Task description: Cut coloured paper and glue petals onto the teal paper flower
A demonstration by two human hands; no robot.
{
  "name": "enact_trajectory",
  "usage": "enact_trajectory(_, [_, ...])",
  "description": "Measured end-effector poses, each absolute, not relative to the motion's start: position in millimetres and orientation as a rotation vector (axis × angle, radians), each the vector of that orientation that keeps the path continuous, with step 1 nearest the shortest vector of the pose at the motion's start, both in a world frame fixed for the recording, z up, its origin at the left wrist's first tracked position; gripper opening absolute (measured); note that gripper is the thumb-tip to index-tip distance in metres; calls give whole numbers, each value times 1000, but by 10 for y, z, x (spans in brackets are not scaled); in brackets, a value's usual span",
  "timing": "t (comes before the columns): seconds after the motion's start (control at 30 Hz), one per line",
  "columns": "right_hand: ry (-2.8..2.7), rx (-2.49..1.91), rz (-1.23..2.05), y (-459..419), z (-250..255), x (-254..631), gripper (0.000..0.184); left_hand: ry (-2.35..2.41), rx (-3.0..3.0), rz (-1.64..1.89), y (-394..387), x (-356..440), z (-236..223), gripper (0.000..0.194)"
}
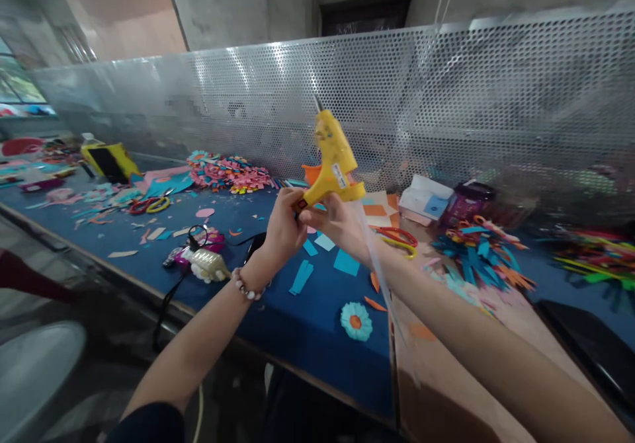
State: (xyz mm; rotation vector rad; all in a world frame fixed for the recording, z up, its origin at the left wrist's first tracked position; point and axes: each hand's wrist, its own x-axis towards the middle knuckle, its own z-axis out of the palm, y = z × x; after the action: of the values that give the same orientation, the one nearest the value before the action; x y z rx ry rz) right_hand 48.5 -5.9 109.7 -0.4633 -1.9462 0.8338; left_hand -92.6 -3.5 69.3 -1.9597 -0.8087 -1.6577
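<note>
I hold a yellow glue gun (333, 162) up above the blue table (278, 311), nozzle pointing up and away. My left hand (284, 227) is closed around the bottom of its handle; a bead bracelet is on that wrist. My right hand (333, 223) grips the handle from the other side, fingers wrapped. A clear glue stick (378, 268) trails back from the gun over my right forearm. A light blue paper flower (356, 321) with an orange centre lies on the table below my arms.
Blue paper strips (301, 276), scissors (401, 239), a second glue gun (206, 264) with a black cord, and heaps of coloured paper cuttings (228, 172) cover the table. A perforated metal screen (446, 92) runs along the far side. A brown board (446, 311) lies at right.
</note>
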Motion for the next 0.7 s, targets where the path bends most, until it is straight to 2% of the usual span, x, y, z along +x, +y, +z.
enact_trajectory(0.1, [-1783, -403, 954, -207, 1110, 239, 40, -942, -1988, -1464, -275, -963, 719, 28])
enact_trajectory(0.23, [-1577, -357, 1036, -429, 1326, 252, 38, -1110, -2026, -1268, -587, -1280, 704, 70])
enact_trajectory(0.27, [-1527, -320, 1070, -474, 1405, 315, 37, -1170, -1997, -1258, -663, -1405, 688, 72])
enact_trajectory(0.3, [-1481, -319, 1105, -513, 1484, 397, 35, -1280, -1977, -1212, -742, -1538, 674, 68])
enact_trajectory(0.4, [-1329, -319, 1204, -588, 1641, 720, 25, -1637, -2017, -948, -1001, -1897, 686, 28])
enact_trajectory(0.47, [-1279, -442, 1163, -618, 1624, 961, 24, -1784, -2291, -835, -1192, -2010, 763, 17])
enact_trajectory(0.57, [-1282, -655, 1039, -689, 1409, 1298, 26, -1824, -2919, -434, -1478, -1930, 912, 16])
enact_trajectory(0.63, [-1302, -762, 987, -785, 1203, 1488, 15, -1724, -3167, -209, -1651, -1797, 960, 18])
enact_trajectory(0.67, [-1331, -842, 1008, -847, 1102, 1573, 10, -1650, -3203, -176, -1731, -1743, 957, 17])
enact_trajectory(0.7, [-1351, -928, 1028, -915, 1009, 1653, 14, -1591, -3170, -216, -1804, -1709, 939, 17])
